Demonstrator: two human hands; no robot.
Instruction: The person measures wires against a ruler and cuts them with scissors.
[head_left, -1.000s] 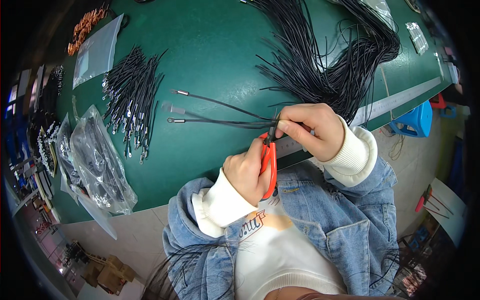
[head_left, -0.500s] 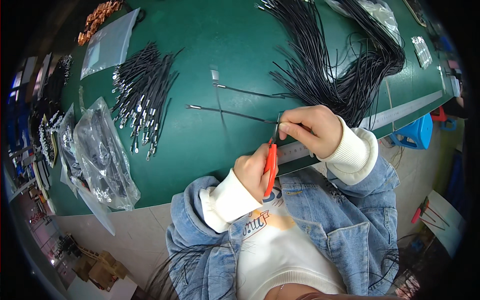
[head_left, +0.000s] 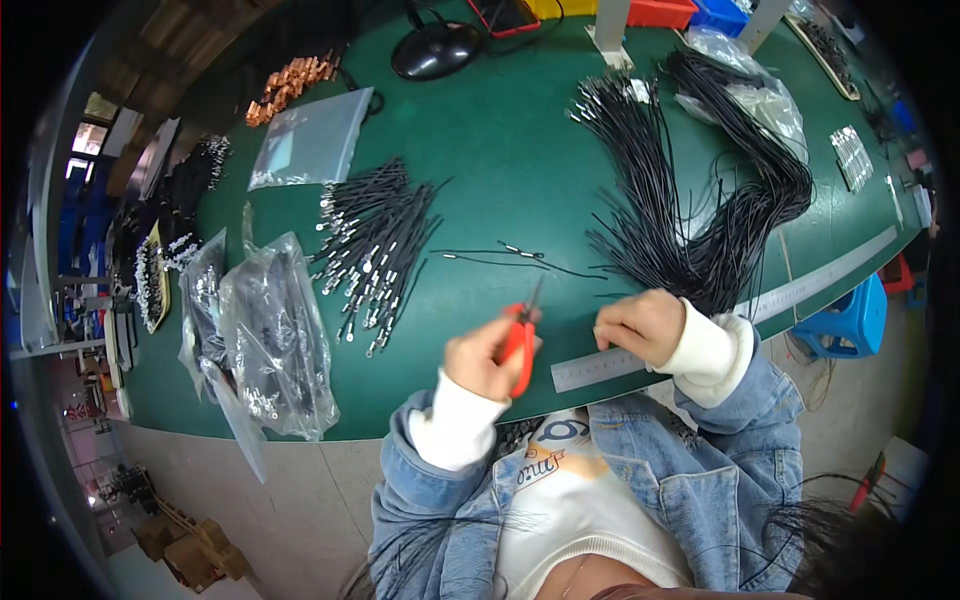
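My left hand [head_left: 482,358] grips a pair of red-handled cutters [head_left: 519,352], whose slim pointed tip is blurred and aimed away from me. To its right, my right hand [head_left: 645,327] is low over the table, fingers curled inward; whether they hold anything is hidden. Beyond the hands lie a few short black wires [head_left: 490,262] with metal terminals, touching or crossing. A heap of short terminal-ended wires [head_left: 375,240] lies to the left. On the far right is a thick bundle of long black wires [head_left: 650,190], its near loose ends close to my right hand.
A steel ruler [head_left: 600,372] runs along the table's near edge. Plastic bags [head_left: 275,335] of parts lie on the left, with a flat clear bag [head_left: 310,140] and copper pieces [head_left: 290,88] behind. A black round base [head_left: 436,50] stands at the back; a blue stool [head_left: 845,318] is beyond the right edge.
The cutters have come away from the wire near my right hand, and the hands have moved apart. The wires now lie closer together on the table. The whole view has shifted, showing more of the table's back.
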